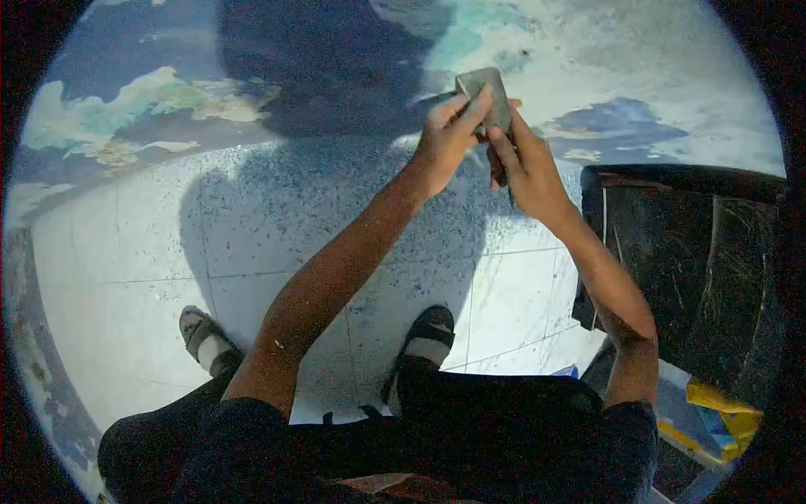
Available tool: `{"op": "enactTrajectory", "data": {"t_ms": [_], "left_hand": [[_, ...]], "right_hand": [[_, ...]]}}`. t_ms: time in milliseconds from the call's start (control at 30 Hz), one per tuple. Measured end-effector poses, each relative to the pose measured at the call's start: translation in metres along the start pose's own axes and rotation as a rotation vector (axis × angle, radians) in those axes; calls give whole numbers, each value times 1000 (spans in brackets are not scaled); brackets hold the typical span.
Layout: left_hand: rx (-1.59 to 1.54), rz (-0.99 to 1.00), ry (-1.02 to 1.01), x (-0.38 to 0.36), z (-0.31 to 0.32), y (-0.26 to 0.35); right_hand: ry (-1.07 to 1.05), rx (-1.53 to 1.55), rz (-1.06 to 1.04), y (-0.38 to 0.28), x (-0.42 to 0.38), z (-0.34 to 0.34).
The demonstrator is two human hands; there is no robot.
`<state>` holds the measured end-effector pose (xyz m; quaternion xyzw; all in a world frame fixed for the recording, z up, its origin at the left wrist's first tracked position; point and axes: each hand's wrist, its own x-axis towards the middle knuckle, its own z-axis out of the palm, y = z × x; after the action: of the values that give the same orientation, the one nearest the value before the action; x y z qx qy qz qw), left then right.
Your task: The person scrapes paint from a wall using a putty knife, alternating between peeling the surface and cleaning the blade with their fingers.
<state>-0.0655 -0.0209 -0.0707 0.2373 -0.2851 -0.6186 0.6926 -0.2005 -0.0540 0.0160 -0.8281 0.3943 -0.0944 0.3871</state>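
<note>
A flat grey piece with rounded corners, which looks like a scraper's blade point(491, 82), is held up in front of the wall between both hands. My left hand point(445, 144) is closed on it from the left, with a finger lying across its face. My right hand point(533, 172) grips its lower right end, thumb on the near side and fingers curled behind. Any handle is mostly hidden by the right hand. Behind the hands, the wall point(672, 50) shows patchy blue, turquoise and whitish paint.
Paint flakes lie scattered over the white tiled floor point(126, 244) along the wall's foot. A dark wooden panel point(672, 260) stands at the right. Below it are a yellow and blue bag point(726, 412) and a dark surface. My two sandalled feet point(432, 328) are on the tiles.
</note>
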Motion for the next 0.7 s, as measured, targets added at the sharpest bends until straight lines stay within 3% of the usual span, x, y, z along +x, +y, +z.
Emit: {"op": "enactTrajectory", "data": {"t_ms": [200,267,300,367,400,467,567,633,700], "left_hand": [[-142,94,115,8,5,-15],[565,63,359,-2,4,3],[563,53,342,-3,1,-2],[-89,116,146,-3,-10,-6],[-193,90,150,-5,8,-1],[-101,86,177,2,26,-9],[86,9,209,7,6,-32],[-461,130,161,12,-6,-35],[-416,124,248,3,7,-16]], "right_hand": [[257,-445,-305,10,13,5],[230,-512,-311,-10,21,13],[191,-583,-332,-21,24,13],[158,-552,-273,-26,13,15],[200,-560,-203,-14,6,13],[228,-519,-106,-8,2,1],[206,-563,-207,-9,7,1],[208,-584,-160,-21,10,15],[218,-643,-211,-28,14,25]]}}
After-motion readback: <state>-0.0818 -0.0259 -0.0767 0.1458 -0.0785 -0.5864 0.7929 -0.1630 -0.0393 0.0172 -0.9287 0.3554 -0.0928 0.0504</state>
